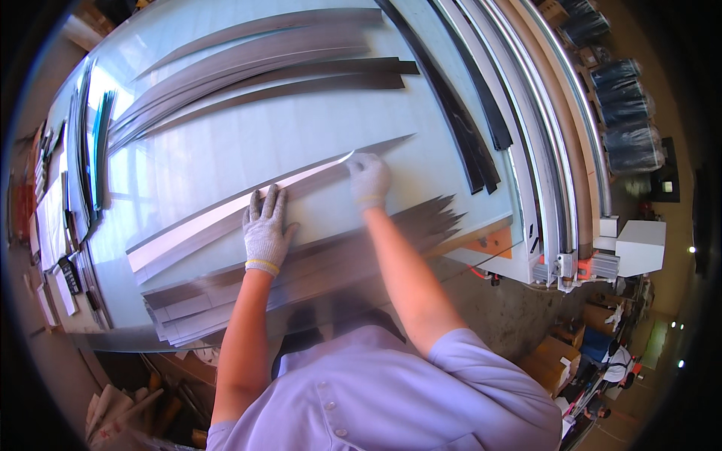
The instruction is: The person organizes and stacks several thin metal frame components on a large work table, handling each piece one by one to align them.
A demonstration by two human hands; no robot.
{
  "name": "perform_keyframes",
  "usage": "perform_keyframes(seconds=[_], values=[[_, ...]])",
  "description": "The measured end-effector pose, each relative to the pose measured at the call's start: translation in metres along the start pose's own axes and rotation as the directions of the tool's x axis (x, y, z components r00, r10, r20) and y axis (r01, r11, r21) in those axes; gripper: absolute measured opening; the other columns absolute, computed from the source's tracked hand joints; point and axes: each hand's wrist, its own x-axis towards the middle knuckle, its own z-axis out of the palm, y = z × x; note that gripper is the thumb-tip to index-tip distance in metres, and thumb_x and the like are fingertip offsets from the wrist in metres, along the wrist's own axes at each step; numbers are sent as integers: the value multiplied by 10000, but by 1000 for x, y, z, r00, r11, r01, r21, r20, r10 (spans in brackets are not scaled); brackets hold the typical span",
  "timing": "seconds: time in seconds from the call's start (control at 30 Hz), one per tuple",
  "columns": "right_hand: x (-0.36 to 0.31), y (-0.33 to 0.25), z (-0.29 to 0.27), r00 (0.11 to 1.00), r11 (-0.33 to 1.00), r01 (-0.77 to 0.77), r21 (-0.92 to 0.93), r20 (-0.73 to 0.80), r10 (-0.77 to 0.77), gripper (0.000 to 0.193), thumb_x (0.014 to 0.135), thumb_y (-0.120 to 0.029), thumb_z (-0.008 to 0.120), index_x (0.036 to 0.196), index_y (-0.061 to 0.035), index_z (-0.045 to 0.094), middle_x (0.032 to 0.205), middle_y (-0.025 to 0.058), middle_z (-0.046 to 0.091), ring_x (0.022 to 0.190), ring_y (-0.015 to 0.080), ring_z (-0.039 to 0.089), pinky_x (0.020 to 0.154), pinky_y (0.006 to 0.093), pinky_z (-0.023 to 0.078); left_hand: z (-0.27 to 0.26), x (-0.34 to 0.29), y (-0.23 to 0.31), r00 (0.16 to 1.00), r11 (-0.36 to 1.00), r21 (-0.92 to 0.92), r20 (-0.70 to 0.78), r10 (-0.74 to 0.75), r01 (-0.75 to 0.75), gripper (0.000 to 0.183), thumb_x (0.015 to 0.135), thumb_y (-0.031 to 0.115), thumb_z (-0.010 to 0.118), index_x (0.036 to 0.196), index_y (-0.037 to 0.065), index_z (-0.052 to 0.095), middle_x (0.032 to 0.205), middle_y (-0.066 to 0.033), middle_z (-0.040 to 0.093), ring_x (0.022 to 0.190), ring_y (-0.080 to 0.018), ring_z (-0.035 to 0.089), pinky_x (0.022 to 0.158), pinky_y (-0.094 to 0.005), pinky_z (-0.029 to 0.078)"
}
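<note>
A long, thin grey strip (396,142) lies slantwise across the glossy pale table (444,161), tapering to a point at its right end. Along it runs a pale, whitish layer (180,239), whose right end curls up brightly at my right fingers. My left hand (265,225), in a light knitted glove with darkened fingertips, lies flat on the strip with fingers spread. My right hand (368,177), gloved too and slightly blurred, is closed in a pinch on the raised end of the pale layer. Between my body and this strip, a fanned stack of grey strips (199,301) lies under my forearms.
More grey strips (256,64) lie in bundles at the table's far side. Black strips (444,90) stretch along the right, beside long metal rails (560,135). Papers (53,225) and dark strips (77,165) crowd the left edge. Cardboard boxes (553,361) stand at lower right.
</note>
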Motion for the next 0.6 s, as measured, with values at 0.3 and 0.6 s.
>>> perform_keyframes(seconds=[0.3, 0.6], values=[[-36, -50, 31, 957, 973, 231, -21, 185, -224, 71, 746, -156, 728, 815, -139, 723, 815, 67, 662, 836, 306, 603, 759, 453, 464, 7, 11, -12, 996, 994, -110, -90, 17, -27, 593, 806, 262, 732, 1356, 137, 550, 1373, -81, 540, 1275, -366, 470, 1040, -491, 399], [-36, -43, 35, 904, 949, 305, 79, 289, -315, 139, 735, -111, 717, 872, -137, 709, 851, 66, 639, 877, 315, 594, 775, 440, 469, 4, 69, 8, 988, 951, -309, -152, -34, -14, 245, 783, 190, 737, 1011, 100, 722, 988, -124, 647, 934, -346, 621, 819, -453, 502]])
